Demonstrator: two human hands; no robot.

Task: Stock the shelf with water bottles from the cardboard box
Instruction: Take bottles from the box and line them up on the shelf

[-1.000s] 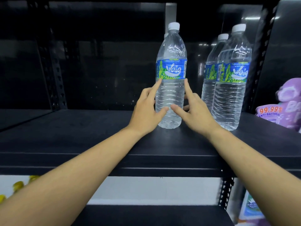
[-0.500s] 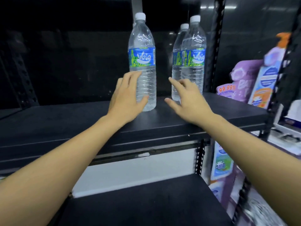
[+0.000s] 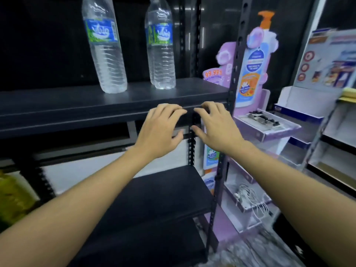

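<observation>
- Withdrawn from the water bottle [image 3: 105, 53] to the shelf [image 3: 57, 106] edge: left hand [image 3: 159, 132], right hand [image 3: 215, 130], both empty, fingers loosely curled.
- Placed upright on the shelf; cardboard box unseen, probably next.

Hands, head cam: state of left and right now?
Left hand: open, fingers loosely curled, holding nothing.
Right hand: open, fingers loosely curled, holding nothing.

Purple pack [image 3: 213, 74] reads "99.99" — bottle labels [image 3: 102, 31] too blurred.
</observation>
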